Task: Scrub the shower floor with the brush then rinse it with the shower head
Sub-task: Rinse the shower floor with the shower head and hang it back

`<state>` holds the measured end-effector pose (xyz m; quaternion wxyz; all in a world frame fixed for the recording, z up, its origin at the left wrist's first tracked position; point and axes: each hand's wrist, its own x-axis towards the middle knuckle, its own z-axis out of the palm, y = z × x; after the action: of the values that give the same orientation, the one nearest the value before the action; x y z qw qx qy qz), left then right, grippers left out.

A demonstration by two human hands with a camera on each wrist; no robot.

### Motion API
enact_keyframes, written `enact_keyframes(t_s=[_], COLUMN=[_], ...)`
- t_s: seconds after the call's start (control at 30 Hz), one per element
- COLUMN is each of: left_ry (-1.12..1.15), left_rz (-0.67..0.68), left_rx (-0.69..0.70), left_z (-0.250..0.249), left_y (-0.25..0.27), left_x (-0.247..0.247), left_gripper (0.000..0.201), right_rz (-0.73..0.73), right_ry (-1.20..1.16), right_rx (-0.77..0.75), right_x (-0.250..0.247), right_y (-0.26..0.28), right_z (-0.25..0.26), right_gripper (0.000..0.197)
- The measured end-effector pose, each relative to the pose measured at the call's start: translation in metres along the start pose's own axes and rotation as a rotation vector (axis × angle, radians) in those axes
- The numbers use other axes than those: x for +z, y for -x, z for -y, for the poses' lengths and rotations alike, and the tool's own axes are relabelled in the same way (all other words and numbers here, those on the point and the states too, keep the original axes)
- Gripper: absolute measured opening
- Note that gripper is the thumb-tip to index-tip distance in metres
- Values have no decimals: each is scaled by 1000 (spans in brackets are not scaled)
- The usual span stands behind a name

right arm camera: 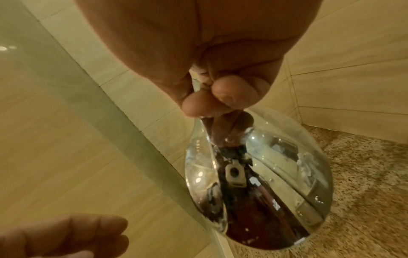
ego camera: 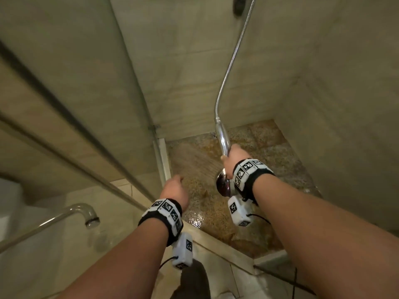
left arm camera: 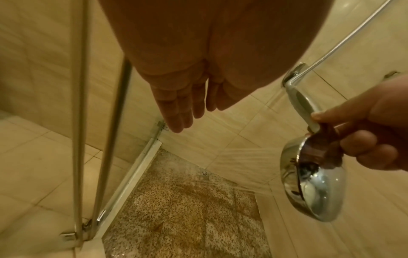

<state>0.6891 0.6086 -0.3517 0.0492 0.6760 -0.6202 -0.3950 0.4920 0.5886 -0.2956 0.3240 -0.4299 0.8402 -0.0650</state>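
- The round chrome shower head (left arm camera: 313, 181) hangs above the speckled brown stone shower floor (ego camera: 269, 152), its mirrored back turned toward the person; thin jets of water (left arm camera: 240, 157) fan out from its face toward the far corner by the beige tiled wall (ego camera: 183, 72).
- The right hand (ego camera: 234, 157) is wrapped round the head's chrome handle, fingers and thumb curled tight about it just above the disc; a ribbed metal hose (ego camera: 235, 50) climbs from the handle's end up the wall.
- The left hand (ego camera: 176, 189) holds nothing, fingers straight and together, hovering beside the spray near the glass shower door (ego camera: 75, 93); it seems clear of the water, though blur makes this uncertain.
- The floor gleams wet near the pale tiled threshold (ego camera: 226, 244); a curved chrome door handle (ego camera: 84, 212) shows at lower left.
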Motion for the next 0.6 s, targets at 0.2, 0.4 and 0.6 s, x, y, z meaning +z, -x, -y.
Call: enact_keyframes(t_s=[0.2,0.4,0.6], left_ry=[76,100,125], left_rz=[-3,2,-42], left_rx=[-33,-73,-119], left_z=[-15,-13,-11], left_y=[-45,-69,-74], left_x=[-4,3,3], left_gripper=[47,44,44], right_rz=[-12,-20,-24], right_ry=[0,15,35], right_rx=[-14,-75,-161], right_x=[-9,-10,-5], right_y=[-49,-86,-108], right_z=[42,69,83], right_gripper=[35,32,31])
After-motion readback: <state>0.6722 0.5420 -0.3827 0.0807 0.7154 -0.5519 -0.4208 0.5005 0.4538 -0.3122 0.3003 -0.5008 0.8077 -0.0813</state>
